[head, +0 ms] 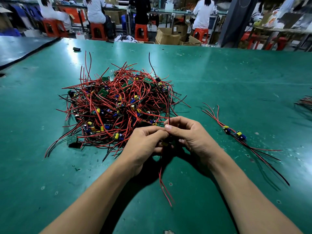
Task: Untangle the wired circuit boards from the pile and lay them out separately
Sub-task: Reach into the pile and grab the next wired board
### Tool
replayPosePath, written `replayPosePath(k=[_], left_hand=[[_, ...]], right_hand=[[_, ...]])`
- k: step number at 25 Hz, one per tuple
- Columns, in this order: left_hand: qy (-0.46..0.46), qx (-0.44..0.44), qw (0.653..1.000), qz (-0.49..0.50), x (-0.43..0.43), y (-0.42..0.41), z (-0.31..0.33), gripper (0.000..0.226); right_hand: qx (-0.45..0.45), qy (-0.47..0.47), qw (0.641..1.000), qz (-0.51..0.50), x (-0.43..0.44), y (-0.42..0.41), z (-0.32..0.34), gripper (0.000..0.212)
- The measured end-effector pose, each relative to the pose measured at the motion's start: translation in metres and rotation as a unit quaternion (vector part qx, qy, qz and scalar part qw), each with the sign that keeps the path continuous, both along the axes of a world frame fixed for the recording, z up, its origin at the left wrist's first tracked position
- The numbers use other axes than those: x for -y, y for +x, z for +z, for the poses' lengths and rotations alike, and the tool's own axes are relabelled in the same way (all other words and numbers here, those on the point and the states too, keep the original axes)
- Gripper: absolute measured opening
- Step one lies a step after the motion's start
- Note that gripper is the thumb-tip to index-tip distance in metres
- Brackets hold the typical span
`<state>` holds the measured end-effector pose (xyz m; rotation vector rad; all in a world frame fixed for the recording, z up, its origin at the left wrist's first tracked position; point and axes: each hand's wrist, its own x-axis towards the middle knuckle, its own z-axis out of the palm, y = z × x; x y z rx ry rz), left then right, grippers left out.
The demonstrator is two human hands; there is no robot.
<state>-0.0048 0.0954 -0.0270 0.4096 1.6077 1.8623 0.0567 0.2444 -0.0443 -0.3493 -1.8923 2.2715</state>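
A tangled pile [118,105] of small circuit boards with red and black wires was seen on the green table [236,73], left of centre, with wire ends sticking out on all sides. Just in front of its near right edge, both hands were held close together above the table. One board [166,143] was held between them, largely hidden by the fingers (only a yellow part and a dark edge could be made out).

The left hand [145,144] was curled, with thumb and fingertips pinched where the two hands met; whether the board or its wires were pinched could not be told. The right hand [187,137] was curled as well, with thumb and forefinger pinched on the red and black wires that rose from the board toward the pile. A pair of red wires [164,188] hung down from the held board toward the person, between the forearms.

To the right, well apart from the pile, two loose boards [234,132] were laid end to end on the table, their wires stretched out at both ends. At the right edge another bundle of wires [305,102] was partly in view. A small black object [76,48] was set on the table beyond the pile. Behind the table, people were seated on red stools [141,32] at benches.
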Motion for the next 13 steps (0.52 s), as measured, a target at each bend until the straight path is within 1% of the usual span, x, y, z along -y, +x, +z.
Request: replayPosePath(k=[3, 7, 11, 13], left_hand=[[0.0, -0.025, 1.0, 0.014, 0.0004, 0.0001, -0.0028, 0.011], [-0.002, -0.043, 0.999, 0.01, 0.0012, 0.0002, -0.0062, 0.012], [-0.028, -0.074, 0.997, 0.002, 0.0007, 0.0012, -0.0078, 0.017], [-0.028, -0.073, 0.997, 0.003, 0.0008, 0.0013, -0.0077, 0.017]], right_hand=[[0.004, 0.007, 1.0, 0.023, 0.001, 0.0001, 0.0026, 0.013], [0.02, 0.052, 0.998, 0.027, -0.0007, 0.0007, 0.0047, 0.018], [0.034, 0.085, 0.995, 0.047, -0.0055, 0.0017, 0.005, 0.021], [0.03, 0.123, 0.992, 0.029, -0.0064, 0.0016, 0.0061, 0.026]])
